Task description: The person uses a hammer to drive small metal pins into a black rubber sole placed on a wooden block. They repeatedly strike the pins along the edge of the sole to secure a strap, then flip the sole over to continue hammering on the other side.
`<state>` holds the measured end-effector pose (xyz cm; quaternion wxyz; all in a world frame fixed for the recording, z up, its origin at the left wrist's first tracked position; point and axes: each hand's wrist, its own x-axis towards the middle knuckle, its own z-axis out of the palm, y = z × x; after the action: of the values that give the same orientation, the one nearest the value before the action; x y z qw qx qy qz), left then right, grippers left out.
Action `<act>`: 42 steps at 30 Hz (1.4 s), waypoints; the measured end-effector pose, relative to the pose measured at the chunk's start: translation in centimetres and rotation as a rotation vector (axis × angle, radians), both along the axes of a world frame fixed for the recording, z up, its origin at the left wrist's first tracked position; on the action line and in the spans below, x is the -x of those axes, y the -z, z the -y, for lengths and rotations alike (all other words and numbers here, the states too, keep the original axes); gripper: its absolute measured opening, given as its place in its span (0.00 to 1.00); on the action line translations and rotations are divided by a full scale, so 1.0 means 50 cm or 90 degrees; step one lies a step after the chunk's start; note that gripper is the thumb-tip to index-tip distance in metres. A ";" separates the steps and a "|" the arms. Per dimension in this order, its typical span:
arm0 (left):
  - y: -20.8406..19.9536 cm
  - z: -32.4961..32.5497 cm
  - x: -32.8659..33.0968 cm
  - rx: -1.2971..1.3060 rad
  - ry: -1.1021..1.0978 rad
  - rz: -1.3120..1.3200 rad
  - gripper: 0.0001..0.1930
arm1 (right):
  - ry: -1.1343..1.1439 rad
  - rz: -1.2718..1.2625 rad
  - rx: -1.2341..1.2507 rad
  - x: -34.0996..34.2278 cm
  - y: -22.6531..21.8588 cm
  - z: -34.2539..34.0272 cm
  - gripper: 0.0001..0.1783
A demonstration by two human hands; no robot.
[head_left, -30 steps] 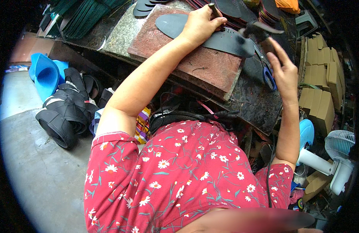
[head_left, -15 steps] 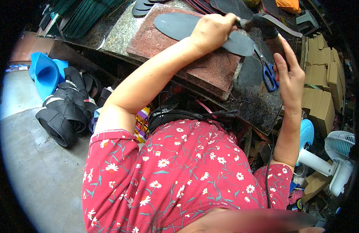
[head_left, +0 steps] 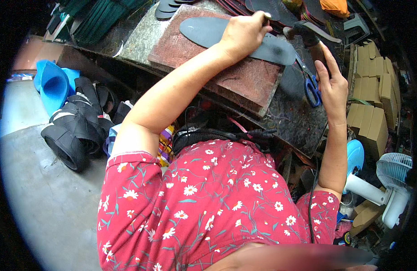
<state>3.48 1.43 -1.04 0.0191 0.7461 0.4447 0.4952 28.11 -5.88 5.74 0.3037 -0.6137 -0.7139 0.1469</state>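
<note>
Left hand (head_left: 245, 36) grips a tool (head_left: 267, 16), right hand (head_left: 332, 88) a hammer (head_left: 309, 39); the sole (head_left: 204, 30) looks light, bendy, best held by its left end.

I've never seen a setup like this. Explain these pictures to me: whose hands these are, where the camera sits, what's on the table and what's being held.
There is no machine here: these are a person's own bare hands. Every picture comes from one wide camera worn on the head, looking down, so straight edges bend near the rim.

On the dark table lies a reddish slab, with a long grey sole across it. Blue-handled scissors lie beside the slab.

The left hand, above the sole, grips a small tool; only its top end shows. The right hand holds a hammer by its handle.
</note>
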 end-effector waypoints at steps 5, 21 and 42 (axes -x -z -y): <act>-0.010 -0.027 0.026 0.274 0.150 0.574 0.08 | -0.041 0.140 0.032 0.000 0.040 0.000 0.24; 0.008 -0.009 0.079 0.280 0.074 0.268 0.09 | -0.138 -0.153 -0.014 0.026 -0.081 0.018 0.21; 0.014 -0.015 0.039 0.311 0.101 0.342 0.10 | -0.156 -0.005 -0.147 0.013 -0.010 0.003 0.22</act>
<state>1.52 2.18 -1.72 0.3506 0.5953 0.4697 0.5496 27.48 -6.02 6.24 0.3544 -0.4826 -0.7944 0.1023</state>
